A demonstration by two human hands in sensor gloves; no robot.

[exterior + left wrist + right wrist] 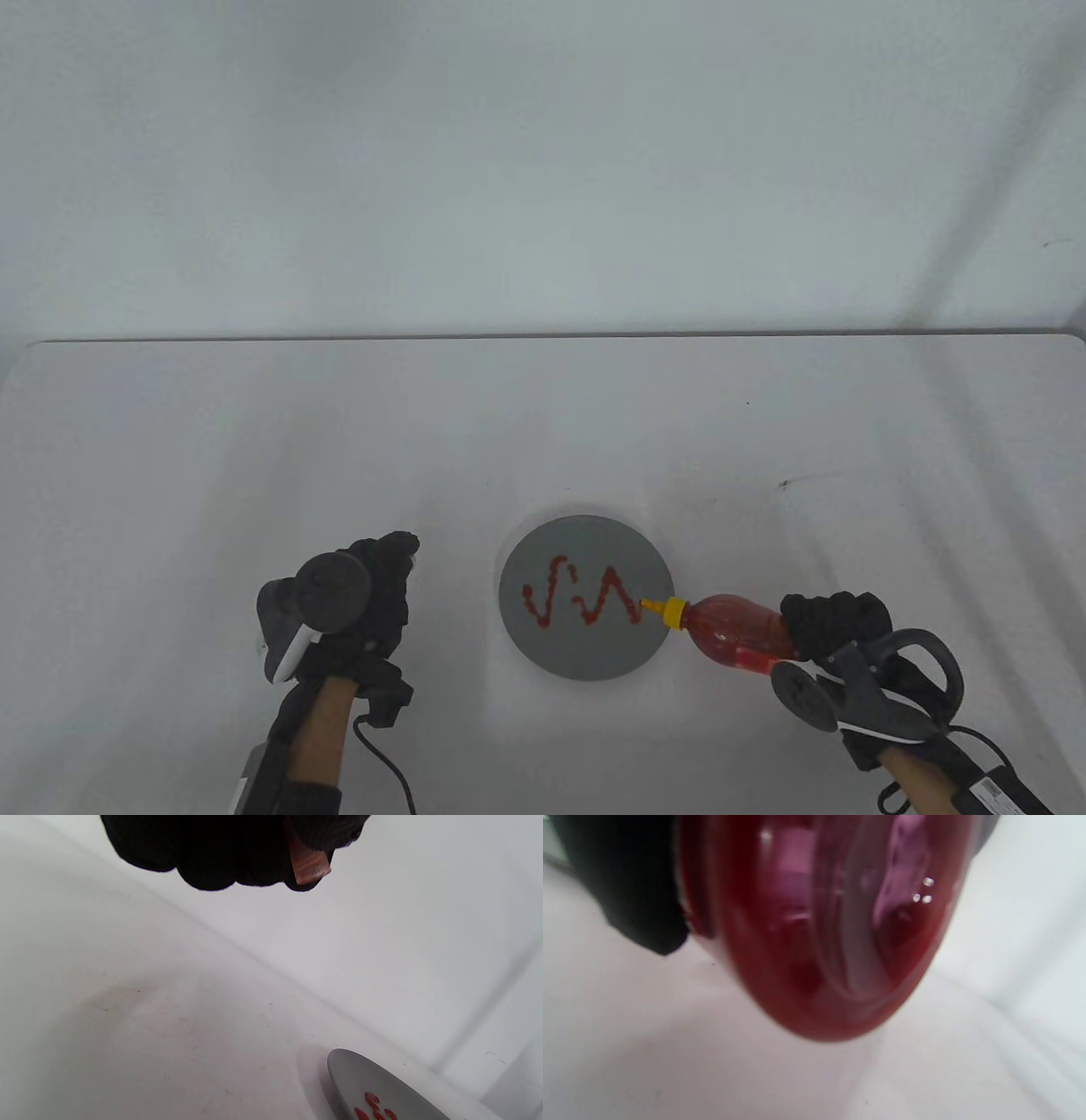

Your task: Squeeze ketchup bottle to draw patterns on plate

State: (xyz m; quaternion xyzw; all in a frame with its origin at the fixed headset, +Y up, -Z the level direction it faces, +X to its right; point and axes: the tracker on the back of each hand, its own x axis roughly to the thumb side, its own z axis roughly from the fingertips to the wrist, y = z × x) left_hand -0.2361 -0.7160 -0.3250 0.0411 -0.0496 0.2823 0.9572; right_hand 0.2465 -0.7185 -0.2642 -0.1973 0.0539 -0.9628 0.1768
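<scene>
While the left hand hovers with fingers curled in, gripping nothing, bare tabletop stretches ahead of it to the far edge. Just to its right lies the grey plate, carrying a red ketchup zigzag. The right hand grips the ketchup bottle by its base, tilted, yellow nozzle over the plate's right rim. No label or writing is legible on the bottle.
</scene>
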